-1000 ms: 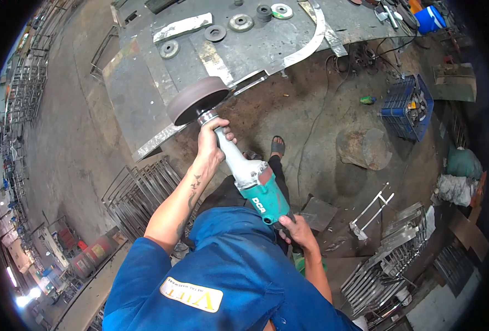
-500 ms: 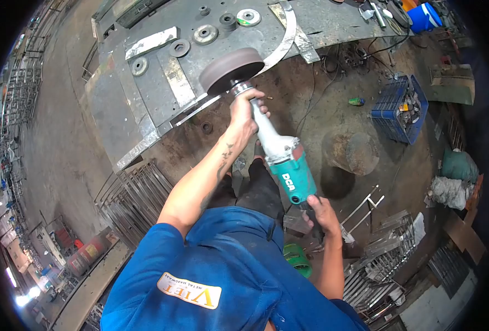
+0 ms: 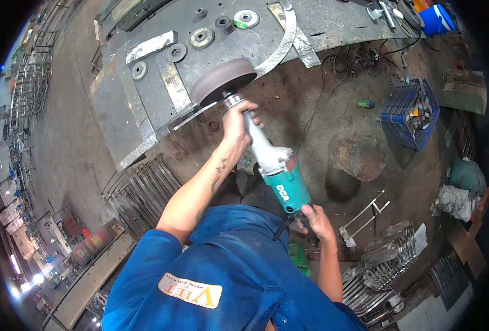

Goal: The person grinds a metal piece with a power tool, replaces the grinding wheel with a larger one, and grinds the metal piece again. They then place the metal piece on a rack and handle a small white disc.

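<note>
A green and silver straight grinder [image 3: 286,185] marked DCA runs slantwise in front of my body. My left hand [image 3: 236,124] wraps round its silver neck, just behind the wheel. At the far end, my right hand [image 3: 320,222] grips the rear of the tool by its dark handle, partly hidden. The thick brown grinding wheel [image 3: 222,80] overlaps the front edge of the metal workbench [image 3: 112,121] in this view. A curved metal strip [image 3: 280,55] lies on the bench to the right of the wheel.
Several grinding discs [image 3: 202,38] and flat metal bars [image 3: 172,83] lie on the bench. A blue crate [image 3: 401,118], a round metal stump [image 3: 360,157] and cables [image 3: 321,99] are on the floor to the right. Metal tube frames [image 3: 139,187] stand at left.
The grinder and both hands have shifted slightly left and down in view, the wheel moving left. The surroundings on the right have slid right as my head turned. Both hands keep their hold.
</note>
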`<control>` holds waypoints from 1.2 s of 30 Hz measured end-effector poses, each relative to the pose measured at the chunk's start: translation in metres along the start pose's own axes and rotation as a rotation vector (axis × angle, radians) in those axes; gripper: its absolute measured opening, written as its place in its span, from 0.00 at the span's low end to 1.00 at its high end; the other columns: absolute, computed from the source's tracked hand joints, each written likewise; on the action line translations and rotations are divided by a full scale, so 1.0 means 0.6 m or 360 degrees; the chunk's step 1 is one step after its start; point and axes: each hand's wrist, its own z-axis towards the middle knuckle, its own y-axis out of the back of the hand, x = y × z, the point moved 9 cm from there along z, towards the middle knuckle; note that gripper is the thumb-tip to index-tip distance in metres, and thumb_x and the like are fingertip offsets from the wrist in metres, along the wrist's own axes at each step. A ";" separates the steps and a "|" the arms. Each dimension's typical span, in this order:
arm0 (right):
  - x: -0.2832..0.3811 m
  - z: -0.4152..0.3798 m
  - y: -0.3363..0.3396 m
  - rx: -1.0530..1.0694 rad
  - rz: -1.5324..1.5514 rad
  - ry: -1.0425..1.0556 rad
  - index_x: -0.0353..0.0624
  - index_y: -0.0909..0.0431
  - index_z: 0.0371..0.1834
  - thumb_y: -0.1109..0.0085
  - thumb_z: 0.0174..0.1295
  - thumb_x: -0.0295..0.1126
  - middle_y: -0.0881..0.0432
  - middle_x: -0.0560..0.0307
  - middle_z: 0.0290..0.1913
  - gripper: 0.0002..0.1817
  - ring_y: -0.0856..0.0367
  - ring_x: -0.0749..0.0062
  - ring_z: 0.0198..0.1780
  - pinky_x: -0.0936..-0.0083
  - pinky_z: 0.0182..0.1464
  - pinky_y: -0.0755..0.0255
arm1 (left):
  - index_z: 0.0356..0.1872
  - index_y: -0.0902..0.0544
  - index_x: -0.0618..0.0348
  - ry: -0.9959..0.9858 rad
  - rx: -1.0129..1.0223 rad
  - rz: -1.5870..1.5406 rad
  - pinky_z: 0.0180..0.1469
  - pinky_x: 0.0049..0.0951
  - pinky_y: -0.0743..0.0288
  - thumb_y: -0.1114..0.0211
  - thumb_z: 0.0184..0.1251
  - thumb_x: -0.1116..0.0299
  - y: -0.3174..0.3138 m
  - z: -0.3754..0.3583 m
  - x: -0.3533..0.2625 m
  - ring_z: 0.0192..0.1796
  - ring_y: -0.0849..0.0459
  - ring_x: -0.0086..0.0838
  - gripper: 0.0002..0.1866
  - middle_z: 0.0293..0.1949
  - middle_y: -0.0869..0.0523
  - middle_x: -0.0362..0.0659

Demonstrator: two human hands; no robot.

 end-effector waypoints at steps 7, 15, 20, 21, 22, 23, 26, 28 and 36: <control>-0.006 0.004 0.021 -0.0044 -0.0090 0.0015 0.36 0.23 0.34 0.40 0.64 0.59 0.24 0.58 0.19 0.30 0.30 0.78 0.16 0.78 0.20 0.36 | 0.30 0.24 0.56 -0.0020 0.0040 -0.0092 0.23 0.36 0.27 0.31 0.50 0.74 -0.007 0.000 0.007 0.18 0.26 0.30 0.10 0.21 0.26 0.39; 0.003 -0.003 0.005 -0.0006 -0.0074 0.0018 0.38 0.23 0.31 0.41 0.65 0.61 0.24 0.59 0.19 0.31 0.29 0.78 0.17 0.77 0.21 0.36 | 0.31 0.26 0.53 0.0002 -0.0046 0.0036 0.26 0.37 0.25 0.32 0.51 0.72 0.001 -0.001 0.006 0.18 0.25 0.30 0.10 0.20 0.25 0.38; -0.001 0.000 0.018 -0.0044 -0.0171 0.0019 0.37 0.22 0.31 0.41 0.65 0.61 0.24 0.59 0.18 0.31 0.30 0.78 0.16 0.77 0.20 0.37 | 0.31 0.26 0.54 -0.0035 -0.0016 -0.0035 0.27 0.37 0.27 0.32 0.52 0.72 0.003 -0.006 0.003 0.19 0.27 0.29 0.10 0.20 0.27 0.37; -0.015 0.005 0.006 0.0027 -0.0201 -0.0010 0.37 0.22 0.31 0.40 0.64 0.62 0.23 0.58 0.19 0.32 0.30 0.78 0.15 0.77 0.20 0.37 | 0.32 0.25 0.55 0.0036 0.0058 -0.0128 0.26 0.36 0.27 0.32 0.53 0.73 0.028 -0.004 0.004 0.19 0.26 0.29 0.09 0.21 0.26 0.38; -0.006 0.000 -0.006 -0.0012 -0.0280 -0.0027 0.37 0.22 0.32 0.39 0.64 0.62 0.22 0.58 0.19 0.32 0.29 0.78 0.16 0.77 0.20 0.36 | 0.31 0.25 0.54 0.0019 0.0088 -0.0142 0.27 0.35 0.28 0.33 0.53 0.73 0.051 -0.011 -0.005 0.20 0.27 0.29 0.09 0.20 0.27 0.37; -0.020 0.003 -0.016 0.0070 -0.0253 -0.0043 0.37 0.21 0.32 0.38 0.64 0.61 0.22 0.58 0.20 0.31 0.29 0.79 0.15 0.77 0.20 0.36 | 0.29 0.26 0.52 0.0018 0.0066 -0.0144 0.28 0.36 0.28 0.33 0.53 0.72 0.080 -0.025 -0.013 0.20 0.27 0.29 0.09 0.20 0.28 0.37; -0.009 0.010 -0.030 0.0140 -0.0286 -0.0131 0.34 0.18 0.34 0.34 0.61 0.59 0.19 0.56 0.22 0.31 0.24 0.75 0.19 0.74 0.24 0.30 | 0.34 0.25 0.53 -0.0044 0.0048 -0.0311 0.35 0.39 0.27 0.35 0.54 0.71 0.158 -0.098 -0.046 0.23 0.28 0.31 0.08 0.20 0.31 0.37; 0.034 0.025 -0.032 0.0055 -0.0817 0.0349 0.33 0.16 0.38 0.30 0.57 0.58 0.16 0.53 0.26 0.32 0.18 0.70 0.26 0.70 0.33 0.25 | 0.38 0.23 0.56 -0.0184 0.0132 -0.0487 0.38 0.41 0.28 0.36 0.53 0.71 0.189 -0.141 -0.080 0.24 0.30 0.30 0.11 0.20 0.32 0.38; 0.226 0.112 -0.158 -0.0080 -0.1219 0.0373 0.36 0.14 0.42 0.27 0.51 0.60 0.13 0.45 0.33 0.34 0.14 0.59 0.39 0.64 0.46 0.24 | 0.32 0.25 0.55 -0.0298 0.0251 -0.0669 0.40 0.39 0.29 0.38 0.54 0.70 0.176 -0.072 -0.283 0.25 0.31 0.30 0.06 0.20 0.32 0.37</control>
